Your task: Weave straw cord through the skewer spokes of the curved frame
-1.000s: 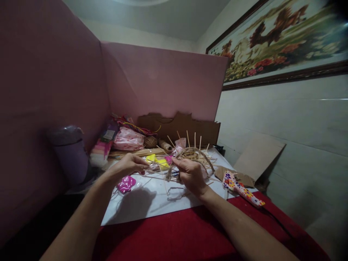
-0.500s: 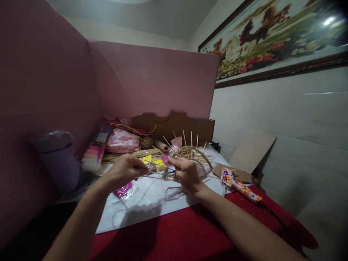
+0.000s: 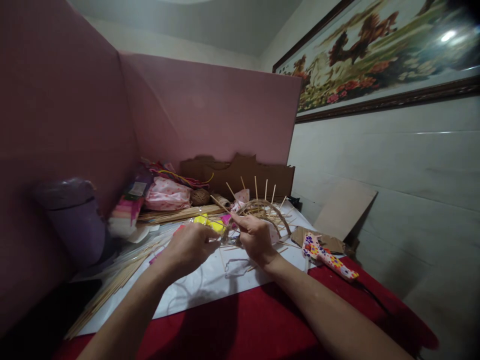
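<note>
My left hand is closed in a pinch, apparently on a strand of jute twine, just left of a small basket frame made of upright wooden sticks with a twine-wrapped arch. My right hand is closed too, its fingers pinching the near rim of that frame. The two hands are almost touching above the white sheet. What exactly lies between my left fingers is hard to make out.
A flower-patterned glue gun lies right of the hands. A bundle of thin sticks lies at the left, beside a purple container. Twine balls, pink cloth, cardboard pieces and yellow and pink packets crowd the back, against pink partition walls.
My left hand has moved right, closing in on the right hand and the frame. The view has shifted, and the stick bundle at the left now shows.
</note>
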A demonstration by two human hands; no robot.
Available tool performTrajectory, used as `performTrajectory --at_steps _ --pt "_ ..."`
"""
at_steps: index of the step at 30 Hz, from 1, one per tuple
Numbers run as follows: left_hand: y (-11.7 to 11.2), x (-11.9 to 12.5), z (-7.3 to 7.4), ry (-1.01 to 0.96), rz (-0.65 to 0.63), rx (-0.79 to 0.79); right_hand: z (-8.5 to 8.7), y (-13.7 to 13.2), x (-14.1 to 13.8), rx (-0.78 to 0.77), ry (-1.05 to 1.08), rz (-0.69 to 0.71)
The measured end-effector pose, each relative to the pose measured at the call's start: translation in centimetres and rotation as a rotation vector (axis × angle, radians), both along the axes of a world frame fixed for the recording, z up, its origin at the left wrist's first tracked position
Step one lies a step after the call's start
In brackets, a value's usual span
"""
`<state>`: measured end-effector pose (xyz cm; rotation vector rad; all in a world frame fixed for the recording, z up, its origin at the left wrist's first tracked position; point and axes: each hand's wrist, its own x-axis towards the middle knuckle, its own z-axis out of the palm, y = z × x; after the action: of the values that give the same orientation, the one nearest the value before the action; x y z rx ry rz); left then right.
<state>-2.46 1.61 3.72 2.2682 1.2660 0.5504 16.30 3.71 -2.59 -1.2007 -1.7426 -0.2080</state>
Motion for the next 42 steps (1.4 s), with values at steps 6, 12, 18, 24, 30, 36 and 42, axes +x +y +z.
performTrajectory --at_steps 6,12,18,24,30,36,42 --pt "-0.6 0.8 -0.1 0.149 0.002 0.245 0.1 -0.1 -0.1 -0.005 0.003 -0.001" --pt "-0.7 1.1 -0.3 0.233 0.025 0.293 0.2 -0.2 -0.3 -0.012 0.003 0.020" --pt "-0.7 1.3 -0.4 0.274 0.043 0.280 0.0 -0.2 -0.4 -0.037 0.044 0.037" --pt "0.2 0.5 -0.5 0.158 0.087 0.234 1.6 0.2 -0.9 -0.042 0.008 0.000" --pt "0.8 -1.2 -0.2 0.044 0.073 0.189 3.5 0.5 -2.6 -0.126 -0.112 -0.095" --pt "0.3 -0.9 -2.7 0.400 0.193 0.207 0.1 0.4 -3.5 -0.233 -0.197 -0.093" --pt "0.1 -0.6 -5.0 0.426 0.144 0.148 -1.0 0.2 -3.0 -0.262 -0.152 0.000"
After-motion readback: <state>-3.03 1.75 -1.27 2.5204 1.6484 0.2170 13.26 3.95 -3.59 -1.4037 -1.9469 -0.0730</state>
